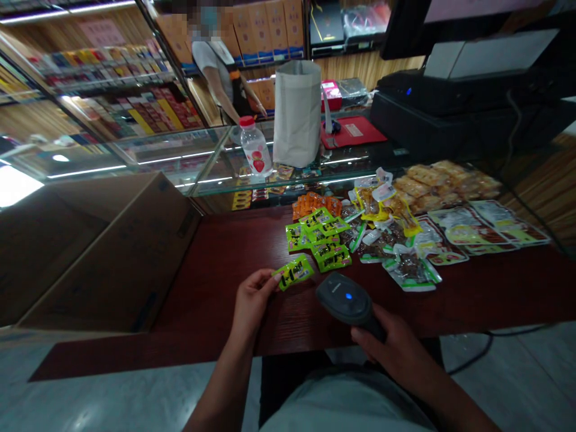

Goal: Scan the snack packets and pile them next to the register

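Observation:
Between the thumb and fingers of my left hand (255, 295) is a small green snack packet (294, 273), held just above the dark red counter (216, 264). My right hand (396, 342) wraps round the handle of a black barcode scanner (344, 297) with a blue light on top. The scanner's head points toward the packets, close to the held one. A loose pile of similar green packets (317, 237) lies just beyond. Orange packets (315, 205) sit behind that pile, and clear vacuum-packed snacks (410, 268) with green edges lie to its right.
A large open cardboard box (103, 252) stands at the left. Flat snack pouches (472, 225) and bagged pastries (445, 183) lie at the right. On the glass case (202, 159) stand a red-capped bottle (255, 150) and a paper bag (297, 114). A person (222, 75) stands behind it.

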`<act>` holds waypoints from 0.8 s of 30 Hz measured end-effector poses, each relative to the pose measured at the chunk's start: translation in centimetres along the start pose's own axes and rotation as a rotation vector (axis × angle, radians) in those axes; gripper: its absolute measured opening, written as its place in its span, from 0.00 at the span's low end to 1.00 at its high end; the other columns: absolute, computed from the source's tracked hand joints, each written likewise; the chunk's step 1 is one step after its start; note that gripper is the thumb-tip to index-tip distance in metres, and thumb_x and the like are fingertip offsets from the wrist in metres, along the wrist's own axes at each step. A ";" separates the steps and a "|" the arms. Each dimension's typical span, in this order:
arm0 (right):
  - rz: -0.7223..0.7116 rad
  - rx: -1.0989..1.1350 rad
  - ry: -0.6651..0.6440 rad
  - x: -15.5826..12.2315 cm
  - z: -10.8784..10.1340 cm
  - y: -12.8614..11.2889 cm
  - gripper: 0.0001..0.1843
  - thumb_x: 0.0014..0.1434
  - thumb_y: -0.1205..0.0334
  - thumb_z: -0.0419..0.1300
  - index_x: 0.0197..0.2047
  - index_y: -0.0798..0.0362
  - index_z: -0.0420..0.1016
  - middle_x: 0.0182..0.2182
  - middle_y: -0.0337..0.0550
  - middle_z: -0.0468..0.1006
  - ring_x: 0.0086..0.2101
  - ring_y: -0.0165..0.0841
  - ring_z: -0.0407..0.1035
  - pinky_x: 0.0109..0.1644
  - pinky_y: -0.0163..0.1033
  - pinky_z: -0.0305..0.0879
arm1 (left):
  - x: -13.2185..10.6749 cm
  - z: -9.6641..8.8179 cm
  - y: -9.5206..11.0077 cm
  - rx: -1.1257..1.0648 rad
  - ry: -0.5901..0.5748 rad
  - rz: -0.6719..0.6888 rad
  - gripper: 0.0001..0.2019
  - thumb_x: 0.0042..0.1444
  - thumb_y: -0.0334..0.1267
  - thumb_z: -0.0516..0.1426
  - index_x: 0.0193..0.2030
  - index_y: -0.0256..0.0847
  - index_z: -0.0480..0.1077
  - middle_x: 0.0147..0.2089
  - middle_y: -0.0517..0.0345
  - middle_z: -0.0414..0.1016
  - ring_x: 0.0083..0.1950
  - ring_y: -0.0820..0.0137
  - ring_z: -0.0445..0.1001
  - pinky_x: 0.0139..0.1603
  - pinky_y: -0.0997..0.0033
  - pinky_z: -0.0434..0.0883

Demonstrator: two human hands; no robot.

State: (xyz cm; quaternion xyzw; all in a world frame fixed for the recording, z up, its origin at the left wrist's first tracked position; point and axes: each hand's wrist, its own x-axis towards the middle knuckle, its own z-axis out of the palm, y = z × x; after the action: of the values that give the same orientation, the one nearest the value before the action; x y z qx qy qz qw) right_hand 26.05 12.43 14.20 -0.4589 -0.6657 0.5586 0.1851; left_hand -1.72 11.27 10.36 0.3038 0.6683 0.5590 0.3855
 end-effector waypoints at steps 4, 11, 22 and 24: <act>-0.021 -0.038 -0.010 0.0 0.0 -0.4 0.23 0.62 0.47 0.57 0.52 0.55 0.75 0.21 0.38 0.74 0.23 0.35 0.68 0.27 0.36 0.63 | 0.0 0.1 0.0 0.043 0.006 0.003 0.12 0.43 0.44 0.68 0.31 0.38 0.77 0.28 0.60 0.77 0.30 0.73 0.71 0.32 0.76 0.66; -0.024 -0.068 0.008 0.0 0.2 -0.5 0.24 0.62 0.47 0.57 0.51 0.56 0.75 0.23 0.39 0.74 0.24 0.36 0.68 0.29 0.37 0.64 | -0.1 0.3 0.0 0.056 -0.004 0.017 0.12 0.44 0.44 0.67 0.31 0.38 0.77 0.28 0.59 0.76 0.29 0.73 0.71 0.32 0.76 0.66; -0.061 -0.123 0.035 0.2 0.4 0.3 0.24 0.62 0.45 0.56 0.50 0.56 0.76 0.25 0.42 0.76 0.25 0.37 0.69 0.29 0.37 0.64 | -0.5 0.4 0.1 0.063 -0.003 0.011 0.14 0.43 0.45 0.67 0.31 0.38 0.77 0.29 0.58 0.77 0.29 0.72 0.72 0.33 0.75 0.67; -0.054 -0.115 0.035 0.2 0.4 0.3 0.25 0.62 0.45 0.56 0.50 0.56 0.75 0.24 0.41 0.75 0.24 0.37 0.69 0.29 0.38 0.65 | -0.2 0.2 0.1 0.063 -0.007 0.015 0.15 0.42 0.47 0.68 0.32 0.37 0.77 0.29 0.58 0.77 0.30 0.72 0.72 0.33 0.75 0.68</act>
State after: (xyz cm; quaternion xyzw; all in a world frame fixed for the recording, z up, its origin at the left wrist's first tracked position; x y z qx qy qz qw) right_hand 25.75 12.39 13.77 -0.4604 -0.7054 0.5061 0.1853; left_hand -1.44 11.24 10.44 0.3227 0.6821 0.5393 0.3739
